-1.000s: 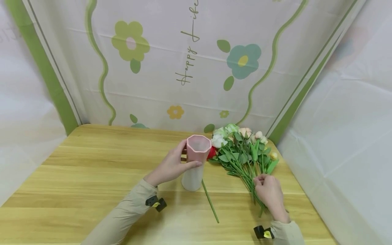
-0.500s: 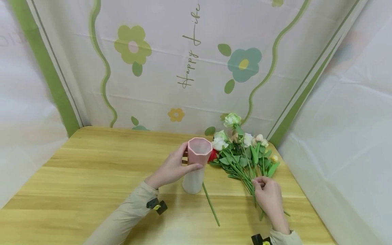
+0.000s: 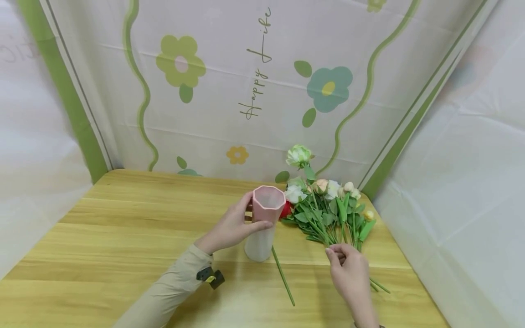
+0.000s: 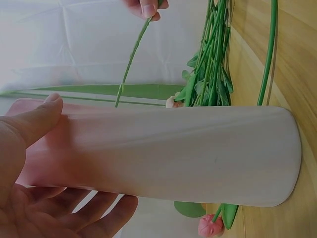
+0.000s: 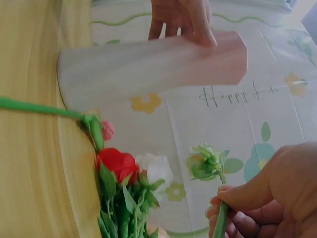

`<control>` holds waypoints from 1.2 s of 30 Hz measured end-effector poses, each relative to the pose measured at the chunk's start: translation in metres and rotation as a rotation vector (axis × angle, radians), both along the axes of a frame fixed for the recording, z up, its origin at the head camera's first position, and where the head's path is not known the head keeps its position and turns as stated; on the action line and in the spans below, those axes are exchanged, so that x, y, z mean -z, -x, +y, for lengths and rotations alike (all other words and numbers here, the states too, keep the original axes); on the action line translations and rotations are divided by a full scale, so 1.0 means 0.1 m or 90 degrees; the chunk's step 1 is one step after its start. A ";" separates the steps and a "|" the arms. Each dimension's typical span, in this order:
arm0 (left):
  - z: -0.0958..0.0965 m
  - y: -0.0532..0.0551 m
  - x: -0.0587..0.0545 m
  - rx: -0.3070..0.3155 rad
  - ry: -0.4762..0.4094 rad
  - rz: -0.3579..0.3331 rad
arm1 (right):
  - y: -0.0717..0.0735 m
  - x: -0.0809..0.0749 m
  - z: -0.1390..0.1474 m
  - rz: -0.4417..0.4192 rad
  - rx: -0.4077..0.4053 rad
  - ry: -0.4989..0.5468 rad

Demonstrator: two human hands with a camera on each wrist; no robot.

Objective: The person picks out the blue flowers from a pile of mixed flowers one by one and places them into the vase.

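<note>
A tall vase (image 3: pixel 262 241), pink at its faceted rim and white below, stands upright on the wooden table. My left hand (image 3: pixel 234 225) grips its upper part, thumb on one side and fingers round the other. To its right, my right hand (image 3: pixel 352 269) pinches the green stem of a pale green-white flower (image 3: pixel 298 156), whose head is raised above the other blooms. In the right wrist view that flower head (image 5: pixel 204 163) points away from the fingers. A single stem (image 3: pixel 283 275) lies beside the vase, leading to a small pink flower (image 5: pixel 108 130) that the vase hides in the head view.
A bunch of flowers (image 3: pixel 316 218) with leafy stems lies on the right of the table, including a red bloom (image 5: pixel 118 164) close to the vase. A printed cloth (image 3: pixel 213 105) hangs behind the table's far edge, and white sheets hang at both sides.
My right hand has lifted the green-white flower out of the bunch and drawn it left and nearer to me. My left hand has kept its grip on the vase.
</note>
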State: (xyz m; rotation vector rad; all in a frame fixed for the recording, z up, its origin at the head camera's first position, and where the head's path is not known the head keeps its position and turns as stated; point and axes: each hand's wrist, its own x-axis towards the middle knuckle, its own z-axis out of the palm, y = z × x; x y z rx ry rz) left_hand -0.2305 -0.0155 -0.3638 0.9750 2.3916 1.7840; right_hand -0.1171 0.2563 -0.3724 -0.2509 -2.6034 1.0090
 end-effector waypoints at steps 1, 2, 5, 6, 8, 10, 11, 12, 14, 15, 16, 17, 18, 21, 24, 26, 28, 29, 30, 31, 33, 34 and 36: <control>0.00 0.00 0.00 -0.001 0.000 0.002 | -0.01 0.01 -0.03 0.006 -0.003 -0.001; 0.00 0.00 0.00 -0.001 -0.001 0.003 | -0.02 0.02 -0.06 0.011 -0.006 0.000; 0.00 0.00 0.00 0.004 -0.007 0.004 | -0.04 0.06 -0.14 0.017 -0.021 -0.001; 0.00 0.00 0.01 0.004 -0.008 0.003 | -0.04 0.07 -0.17 0.017 -0.027 0.001; 0.00 0.00 0.01 0.001 -0.009 0.003 | -0.06 0.08 -0.21 0.012 -0.044 0.007; 0.00 -0.01 0.01 -0.003 -0.010 0.003 | -0.07 0.09 -0.26 0.006 -0.058 0.011; 0.00 -0.01 0.01 -0.005 -0.009 0.003 | -0.09 0.09 -0.28 0.000 -0.065 0.014; 0.00 -0.02 0.01 -0.006 -0.007 0.003 | -0.10 0.09 -0.30 -0.005 -0.069 0.015; 0.00 -0.02 0.01 -0.004 -0.009 0.000 | -0.12 0.09 -0.33 -0.015 -0.075 0.012; 0.00 -0.03 0.01 -0.002 -0.010 0.000 | -0.13 0.09 -0.35 -0.018 -0.074 0.010; 0.01 -0.03 0.01 -0.001 -0.010 -0.001 | -0.13 0.10 -0.36 -0.020 -0.075 0.009; 0.01 -0.03 0.01 -0.001 -0.009 0.000 | -0.14 0.10 -0.37 -0.019 -0.076 0.005; 0.01 -0.03 0.01 -0.001 -0.008 0.001 | -0.14 0.10 -0.38 -0.020 -0.075 0.003; 0.01 -0.03 0.00 -0.002 -0.006 0.009 | -0.15 0.11 -0.40 -0.025 -0.075 0.001; 0.01 -0.03 0.00 -0.002 -0.008 0.011 | -0.15 0.13 -0.41 -0.036 -0.081 -0.001; 0.01 -0.02 0.00 -0.001 -0.008 0.010 | -0.15 0.14 -0.42 -0.039 -0.090 -0.001; 0.01 -0.02 0.00 0.000 -0.009 0.008 | -0.15 0.14 -0.42 -0.045 -0.100 -0.002; 0.01 -0.02 0.01 0.000 -0.007 0.009 | -0.15 0.15 -0.42 -0.049 -0.104 -0.001; 0.01 -0.02 0.01 0.000 -0.006 0.010 | -0.15 0.15 -0.42 -0.053 -0.107 0.000; 0.01 -0.02 0.01 -0.001 -0.004 0.010 | -0.15 0.16 -0.43 -0.056 -0.112 0.001; 0.01 -0.02 0.01 -0.001 -0.002 0.012 | -0.16 0.16 -0.44 -0.060 -0.117 -0.002; 0.01 -0.02 0.01 -0.002 -0.002 0.013 | -0.16 0.16 -0.44 -0.059 -0.118 -0.004; 0.01 -0.02 0.01 -0.002 -0.002 0.012 | -0.16 0.16 -0.45 -0.056 -0.122 -0.008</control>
